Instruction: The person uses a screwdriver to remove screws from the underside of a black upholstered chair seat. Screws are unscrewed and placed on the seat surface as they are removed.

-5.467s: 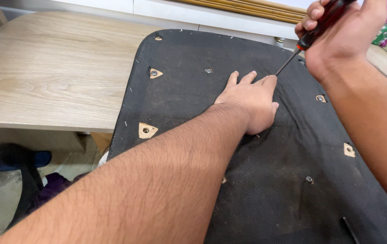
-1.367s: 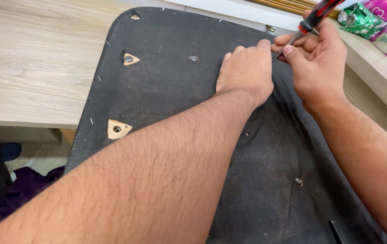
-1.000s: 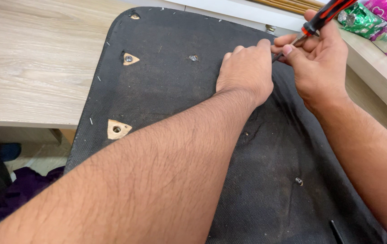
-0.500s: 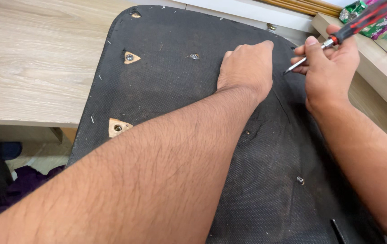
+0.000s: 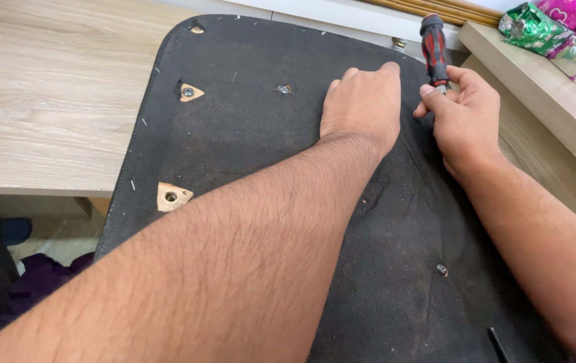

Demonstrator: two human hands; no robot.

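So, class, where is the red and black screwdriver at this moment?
In the head view, the screwdriver is at the upper right, held upright in the right hand, just right of the left hand, over the far edge of the black fabric-covered panel.

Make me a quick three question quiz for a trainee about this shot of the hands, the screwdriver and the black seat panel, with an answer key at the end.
1. True or false: the right hand holds the screwdriver with its handle pointing up.
2. What does the left hand rest on?
A. the wooden tabletop
B. the black fabric-covered panel
C. the shiny wrapped packets
3. What shape are the cut-outs in the fabric that bare the wood on the panel's left side?

Key
1. True. The red and black handle rises above the fingers; the tip is hidden.
2. B. It presses, knuckles up, on the black fabric-covered panel, beside the right hand.
3. Triangular: an upper cut-out and a lower cut-out, each with metal hardware in the wood.
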